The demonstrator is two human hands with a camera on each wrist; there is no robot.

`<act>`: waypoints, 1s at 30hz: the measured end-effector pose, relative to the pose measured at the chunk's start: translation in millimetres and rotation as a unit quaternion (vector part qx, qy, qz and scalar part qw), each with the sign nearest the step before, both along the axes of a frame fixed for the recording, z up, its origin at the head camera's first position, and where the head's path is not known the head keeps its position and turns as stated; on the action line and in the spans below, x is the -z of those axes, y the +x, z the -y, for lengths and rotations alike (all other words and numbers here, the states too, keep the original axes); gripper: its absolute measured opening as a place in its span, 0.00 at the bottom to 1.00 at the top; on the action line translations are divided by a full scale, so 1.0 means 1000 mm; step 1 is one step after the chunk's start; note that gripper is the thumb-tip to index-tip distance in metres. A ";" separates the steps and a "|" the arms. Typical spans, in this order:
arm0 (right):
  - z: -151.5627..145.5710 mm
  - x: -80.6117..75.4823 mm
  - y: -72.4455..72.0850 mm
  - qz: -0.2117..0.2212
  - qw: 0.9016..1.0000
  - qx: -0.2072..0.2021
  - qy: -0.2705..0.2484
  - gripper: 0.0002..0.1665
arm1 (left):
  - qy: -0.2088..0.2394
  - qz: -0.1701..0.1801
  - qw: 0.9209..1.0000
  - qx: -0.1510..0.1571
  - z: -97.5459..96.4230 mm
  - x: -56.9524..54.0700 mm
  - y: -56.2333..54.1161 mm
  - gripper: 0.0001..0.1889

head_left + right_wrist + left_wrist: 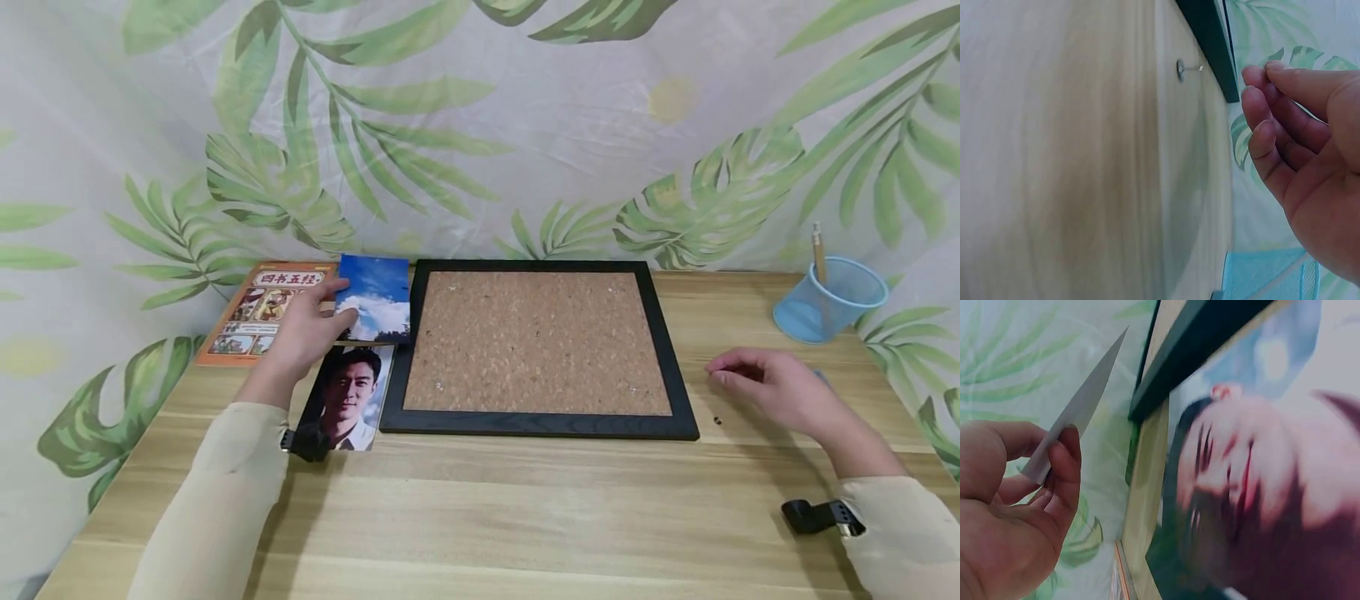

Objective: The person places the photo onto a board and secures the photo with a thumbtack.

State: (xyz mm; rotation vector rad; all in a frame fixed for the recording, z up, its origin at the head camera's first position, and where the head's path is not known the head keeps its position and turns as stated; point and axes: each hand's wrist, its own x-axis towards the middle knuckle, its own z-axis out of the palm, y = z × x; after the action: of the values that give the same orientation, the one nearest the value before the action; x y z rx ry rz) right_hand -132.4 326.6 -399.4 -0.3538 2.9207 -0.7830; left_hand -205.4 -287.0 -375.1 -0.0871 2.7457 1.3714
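Observation:
My left hand (303, 329) pinches a sky-and-cloud photo print (375, 292) by its left side, raised beside the frame. Edge-on in the left wrist view, the print's pale back (1088, 397) shows between thumb and fingers. A portrait photo (348, 396) lies on the table just below. Right of the black-framed corkboard (540, 342), my right hand (783, 387) hovers with fingers curled and thumb and forefinger tips together. Whether a small thing is hidden between those tips cannot be seen. A thumbtack (1181, 70) rests on its head near the frame, point up.
At the back left lies an orange comic-style book (258, 304), partly behind the left hand. A blue mesh pencil cup (828, 304) with a pencil (819, 254) stands at the back right. Small metallic spots (438, 386) sit near the cork's corners. Leaf-patterned cloth (562, 125) hangs behind the table.

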 end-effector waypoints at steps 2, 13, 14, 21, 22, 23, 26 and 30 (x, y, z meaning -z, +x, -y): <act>0.005 -0.002 -0.002 0.000 1.000 0.002 -0.002 0.11 | 0.010 -0.001 1.000 0.017 -0.006 -0.002 0.002 0.35; 0.033 -0.009 -0.014 -0.022 0.998 -0.028 -0.046 0.10 | 0.031 0.012 0.997 0.069 -0.042 0.004 0.010 0.38; 0.036 -0.010 -0.016 -0.021 0.998 -0.033 -0.049 0.09 | 0.032 0.011 0.997 0.072 -0.045 0.005 0.010 0.38; 0.058 -0.018 -0.024 0.000 0.996 -0.057 -0.073 0.10 | 0.042 0.017 0.995 0.085 -0.063 0.009 0.008 0.38; 0.061 -0.019 -0.025 0.001 0.995 -0.059 -0.076 0.11 | 0.045 0.019 0.995 0.086 -0.065 0.009 0.008 0.38; 0.064 -0.019 -0.027 0.002 0.995 -0.060 -0.078 0.11 | 0.046 0.022 0.995 0.088 -0.068 0.009 0.008 0.38; 0.073 -0.021 -0.031 0.005 0.994 -0.061 -0.088 0.11 | 0.050 0.034 0.994 0.088 -0.075 0.011 0.008 0.38; 0.084 -0.022 -0.038 0.004 0.993 -0.065 -0.094 0.10 | 0.048 0.043 0.994 0.091 -0.085 0.013 0.007 0.38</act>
State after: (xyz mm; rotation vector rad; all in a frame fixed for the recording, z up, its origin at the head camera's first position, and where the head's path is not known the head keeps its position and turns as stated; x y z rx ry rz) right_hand -170.4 242.3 -377.2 -0.5483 2.7889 -1.0390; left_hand -198.6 -202.3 -388.5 0.1028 2.5417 1.4117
